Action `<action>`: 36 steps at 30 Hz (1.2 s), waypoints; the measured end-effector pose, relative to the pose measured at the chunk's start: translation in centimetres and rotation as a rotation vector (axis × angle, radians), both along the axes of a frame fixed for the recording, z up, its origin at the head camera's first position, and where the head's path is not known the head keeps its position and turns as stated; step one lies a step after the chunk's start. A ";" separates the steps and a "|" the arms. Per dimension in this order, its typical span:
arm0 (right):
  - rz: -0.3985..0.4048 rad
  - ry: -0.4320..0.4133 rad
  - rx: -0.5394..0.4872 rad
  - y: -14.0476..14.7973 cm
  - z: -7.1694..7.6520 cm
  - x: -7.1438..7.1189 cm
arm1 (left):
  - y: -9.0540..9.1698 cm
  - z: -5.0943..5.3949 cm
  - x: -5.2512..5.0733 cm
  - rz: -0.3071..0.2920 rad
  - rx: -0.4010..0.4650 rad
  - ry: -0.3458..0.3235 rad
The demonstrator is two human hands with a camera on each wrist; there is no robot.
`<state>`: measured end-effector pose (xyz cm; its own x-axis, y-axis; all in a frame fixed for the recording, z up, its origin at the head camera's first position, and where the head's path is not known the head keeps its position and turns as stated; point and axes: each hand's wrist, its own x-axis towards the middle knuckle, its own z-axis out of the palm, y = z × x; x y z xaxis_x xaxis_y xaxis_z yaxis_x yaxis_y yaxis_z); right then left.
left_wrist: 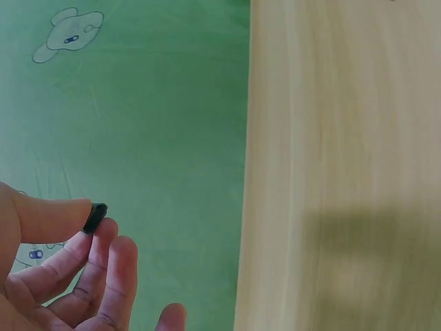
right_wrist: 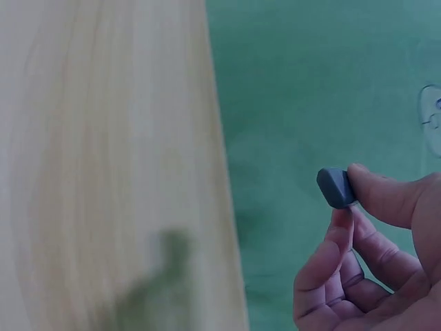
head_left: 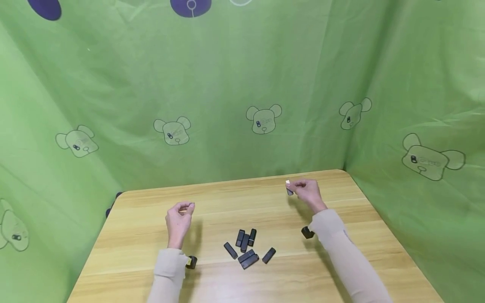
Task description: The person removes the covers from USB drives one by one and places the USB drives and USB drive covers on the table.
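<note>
Raised above the left part of the table, my left hand point(head_left: 179, 221) pinches a small black piece point(left_wrist: 95, 218) between thumb and fingertips; its full shape is hidden. Over the back right of the table, my right hand point(head_left: 307, 192) pinches a small dark stick point(head_left: 289, 191) with a bright end. In the right wrist view, the dark stick point(right_wrist: 335, 187) shows its blunt end beyond the thumb tip. Several black sticks lie on the table between the arms: a close group point(head_left: 245, 243), a touching pair point(head_left: 248, 259), one at the left point(head_left: 230, 250) and one at the right point(head_left: 269, 255).
The wooden table point(head_left: 216, 202) has green curtains point(head_left: 227, 63) with bear-head drawings behind it and at both sides. Black wrist devices sit under the left cuff point(head_left: 192, 262) and right cuff point(head_left: 307, 232).
</note>
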<state>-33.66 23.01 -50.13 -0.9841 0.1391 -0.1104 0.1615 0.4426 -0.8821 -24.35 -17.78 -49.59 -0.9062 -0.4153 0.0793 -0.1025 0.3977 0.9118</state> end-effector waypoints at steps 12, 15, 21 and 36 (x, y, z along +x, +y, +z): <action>0.003 -0.120 0.108 0.8 -3.7 -0.9 | 0.2 -0.2 0.0 -0.002 0.010 -0.007; 0.001 -0.140 0.171 0.8 -4.5 -1.2 | 0.3 -0.3 0.1 0.002 0.000 -0.004; -0.027 -0.122 0.260 0.7 -5.2 -1.5 | 0.4 -0.5 0.2 0.008 -0.016 0.001; -0.082 0.028 0.264 -0.9 -2.6 -0.6 | 0.1 -1.3 -0.4 -0.014 -0.043 -0.018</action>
<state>-34.26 22.10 -52.70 -0.9706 0.2386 -0.0329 0.1836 0.6441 -0.7426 -24.72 -17.72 -50.88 -0.9134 -0.3991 0.0799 -0.1133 0.4377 0.8920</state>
